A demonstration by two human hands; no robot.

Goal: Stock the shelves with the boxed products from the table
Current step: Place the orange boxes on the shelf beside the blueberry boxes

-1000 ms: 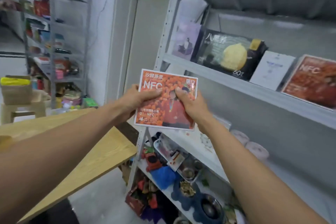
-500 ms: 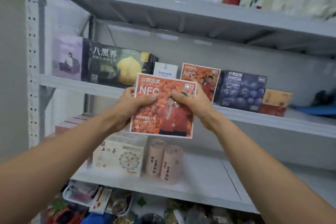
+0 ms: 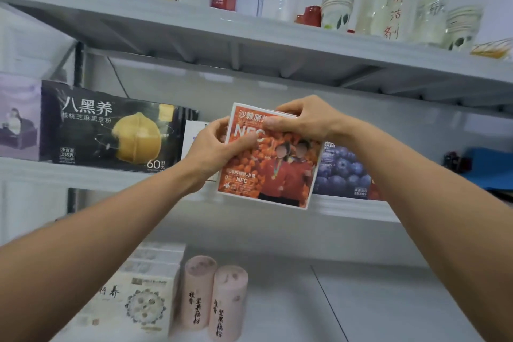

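Head view, the only 1 I have: I hold the orange box [image 3: 266, 158] upright in both hands. My left hand [image 3: 213, 153] curls round its left edge, thumb pressed on the front; my right hand [image 3: 302, 119] grips the top edge from above, fingers bent over it. The box hangs in front of the middle shelf [image 3: 83, 175], between the white box [image 3: 194, 133] and the blueberry box [image 3: 341, 172], its lower edge overlapping the shelf lip; whether it touches the lip I cannot tell. 0.5 s ago the box sat lower, under the shelf line, and my right hand held its upper right corner; 1 s ago I was only turning from the table. So it has risen to shelf height and my right hand has shifted on top. I judge this the placing step: not yet set down, it next needs a push into that gap.
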